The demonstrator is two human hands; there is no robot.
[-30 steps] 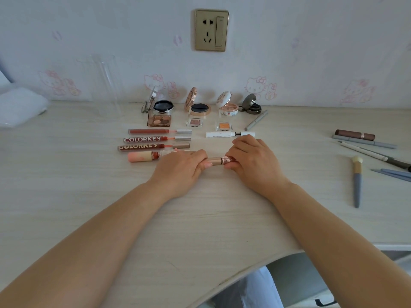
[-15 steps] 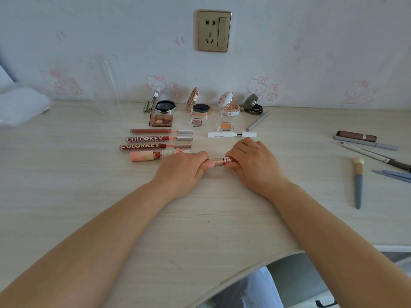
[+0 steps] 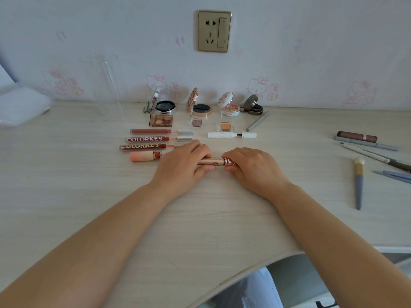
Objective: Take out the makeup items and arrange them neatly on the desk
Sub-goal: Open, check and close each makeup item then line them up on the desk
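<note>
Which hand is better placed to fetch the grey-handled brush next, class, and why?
The right hand, probably. The brush lies on the desk's right side, on that hand's own side. The left hand would have to cross over. Both hands grip the rose-gold tube, so one must let go.

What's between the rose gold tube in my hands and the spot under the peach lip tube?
Nothing visible. The rose gold tube is held just right of the peach lip tube; the desk below that row is bare.

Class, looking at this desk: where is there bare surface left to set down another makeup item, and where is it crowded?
Bare: the wide stretch between the left hand and the white bag, and between the right hand and the grey brush. Crowded: around the lip glosses and compacts.
</note>
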